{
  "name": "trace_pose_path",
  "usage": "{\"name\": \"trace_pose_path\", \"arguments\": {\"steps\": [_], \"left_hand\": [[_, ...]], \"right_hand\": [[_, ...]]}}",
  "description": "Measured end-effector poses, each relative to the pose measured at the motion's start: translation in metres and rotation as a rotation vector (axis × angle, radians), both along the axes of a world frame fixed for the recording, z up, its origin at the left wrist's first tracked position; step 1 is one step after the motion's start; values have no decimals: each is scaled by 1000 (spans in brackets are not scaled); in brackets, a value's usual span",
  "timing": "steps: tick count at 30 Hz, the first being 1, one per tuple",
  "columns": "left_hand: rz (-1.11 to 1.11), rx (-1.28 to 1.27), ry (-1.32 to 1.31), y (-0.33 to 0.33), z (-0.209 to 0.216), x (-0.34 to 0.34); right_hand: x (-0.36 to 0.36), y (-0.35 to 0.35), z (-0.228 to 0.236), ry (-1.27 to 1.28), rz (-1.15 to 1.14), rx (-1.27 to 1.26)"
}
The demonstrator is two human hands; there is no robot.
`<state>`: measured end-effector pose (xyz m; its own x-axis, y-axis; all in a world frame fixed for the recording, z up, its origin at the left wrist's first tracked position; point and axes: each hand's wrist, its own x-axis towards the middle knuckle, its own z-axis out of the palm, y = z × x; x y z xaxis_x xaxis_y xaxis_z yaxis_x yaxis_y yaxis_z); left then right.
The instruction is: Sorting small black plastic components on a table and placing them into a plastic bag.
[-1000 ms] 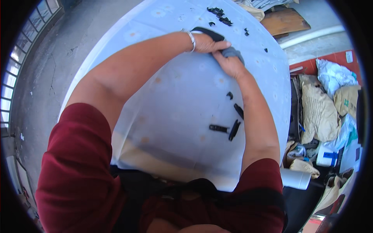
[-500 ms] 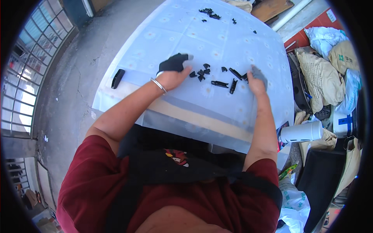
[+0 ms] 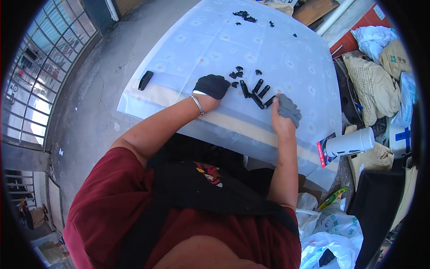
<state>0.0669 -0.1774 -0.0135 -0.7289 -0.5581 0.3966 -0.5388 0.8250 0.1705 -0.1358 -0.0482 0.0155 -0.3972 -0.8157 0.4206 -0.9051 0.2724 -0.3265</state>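
Observation:
My left hand point(image 3: 212, 87), in a black fingerless-looking glove with a metal bangle at the wrist, rests curled over the white tablecloth; its fingertips are hidden. My right hand point(image 3: 287, 110), in a grey glove, has its fingers bent and its thumb at the end of a long black plastic piece point(image 3: 270, 101), which it grips. Between the hands lie several similar long pieces, among them a slanting one point(image 3: 257, 86) and another one point(image 3: 244, 88). Small black curved pieces point(image 3: 239, 74) are clustered just beyond my left hand.
The table point(image 3: 197, 45) wears a flowered translucent cover. More black pieces point(image 3: 244, 16) lie at its far end, and a black block point(image 3: 145, 80) is at the left edge. A white cylinder point(image 3: 350, 142) stands out at the right edge. Sacks point(image 3: 371, 89) and bags crowd the right side.
My left hand has curled and moved right. My right hand has come left and nearer me with a long piece. The long black pieces now lie closer together, mostly slanting. The view has shifted slightly.

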Motion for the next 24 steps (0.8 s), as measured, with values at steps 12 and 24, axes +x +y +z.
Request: {"name": "trace_pose_path", "arguments": {"steps": [12, 24], "left_hand": [[7, 468, 214, 34, 9, 37], [-50, 880, 345, 59, 4, 53]], "right_hand": [[56, -1, -2, 200, 4, 431], [44, 22, -3, 400, 388, 20]]}}
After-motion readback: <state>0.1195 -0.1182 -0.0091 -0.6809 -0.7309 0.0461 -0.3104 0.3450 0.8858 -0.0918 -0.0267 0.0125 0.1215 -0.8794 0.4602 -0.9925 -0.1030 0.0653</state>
